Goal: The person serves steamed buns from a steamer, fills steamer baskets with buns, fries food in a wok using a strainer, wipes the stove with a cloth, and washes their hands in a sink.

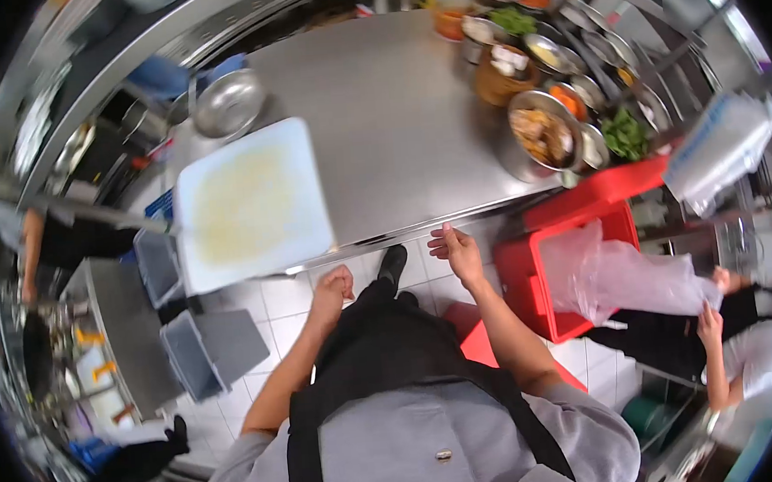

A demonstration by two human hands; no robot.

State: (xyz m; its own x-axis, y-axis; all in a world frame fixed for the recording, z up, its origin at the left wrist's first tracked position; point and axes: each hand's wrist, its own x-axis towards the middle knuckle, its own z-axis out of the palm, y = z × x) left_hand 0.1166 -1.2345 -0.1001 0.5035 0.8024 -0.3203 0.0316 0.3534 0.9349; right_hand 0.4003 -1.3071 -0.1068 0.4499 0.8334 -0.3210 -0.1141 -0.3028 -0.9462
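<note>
My left hand (331, 291) hangs in front of the counter's edge with its fingers curled in, and nothing shows in it. Nearest to it is a white cutting board (256, 201) with a yellowish stain, lying at the counter's left end. My right hand (456, 251) is also in front of the edge, its fingers apart and holding nothing. Between the board and the food containers runs the bare steel top of the counter (385, 114). Neither hand touches the board or the counter, as far as I can see.
A steel bowl (229, 104) sits behind the board. At right are a pot of cooked-looking pieces (541, 136), leafy greens (624, 134) and a red bin (553, 287). A co-worker (747, 339) there holds a clear plastic bag (629, 276). Grey bins (213, 350) stand at left.
</note>
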